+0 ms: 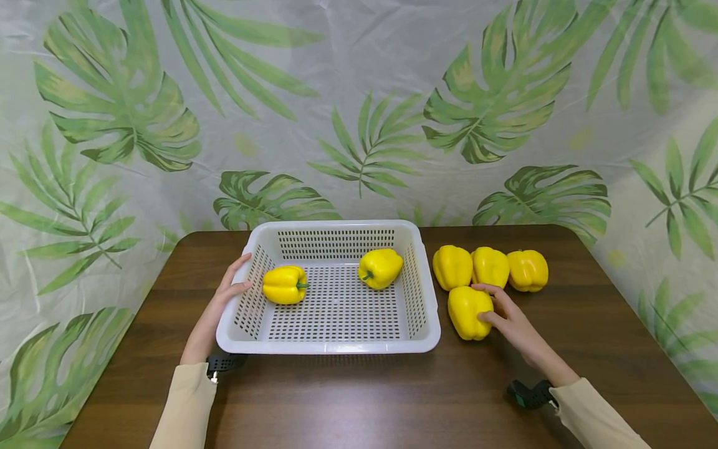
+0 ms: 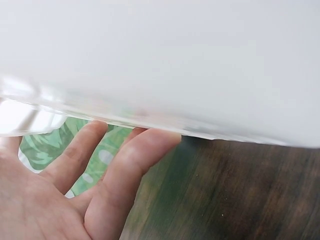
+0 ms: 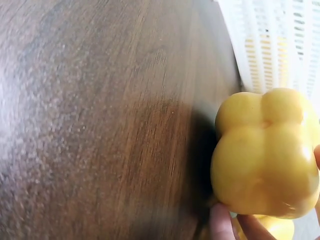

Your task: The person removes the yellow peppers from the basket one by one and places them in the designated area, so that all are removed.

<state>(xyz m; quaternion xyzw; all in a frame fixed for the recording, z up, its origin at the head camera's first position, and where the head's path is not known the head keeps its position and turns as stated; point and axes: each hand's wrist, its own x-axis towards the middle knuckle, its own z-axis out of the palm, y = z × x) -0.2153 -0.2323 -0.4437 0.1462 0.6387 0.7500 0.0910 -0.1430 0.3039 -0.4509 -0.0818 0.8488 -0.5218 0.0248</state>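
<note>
My left hand (image 1: 229, 288) holds the left rim of a white plastic basket (image 1: 331, 348); in the left wrist view its fingers (image 2: 125, 165) reach up to the edge of the white basket (image 2: 190, 75). Inside the basket, one yellow bell pepper (image 1: 284, 285) lies at the left and another yellow bell pepper (image 1: 381, 268) at the right. To the right of the basket, my right hand (image 1: 507, 321) grips a yellow bell pepper (image 1: 468, 313) between thumb and fingers. The right wrist view shows this pepper's lobed bottom (image 3: 267, 155) close up, with fingertips below it.
Behind the gripped pepper stand three more yellow bell peppers in a row: a left one (image 1: 452, 267), a middle one (image 1: 490, 267) and a right one (image 1: 528, 270). Everything sits on a dark wooden table (image 1: 359, 399). A leaf-patterned cloth (image 1: 381, 62) hangs behind the far edge.
</note>
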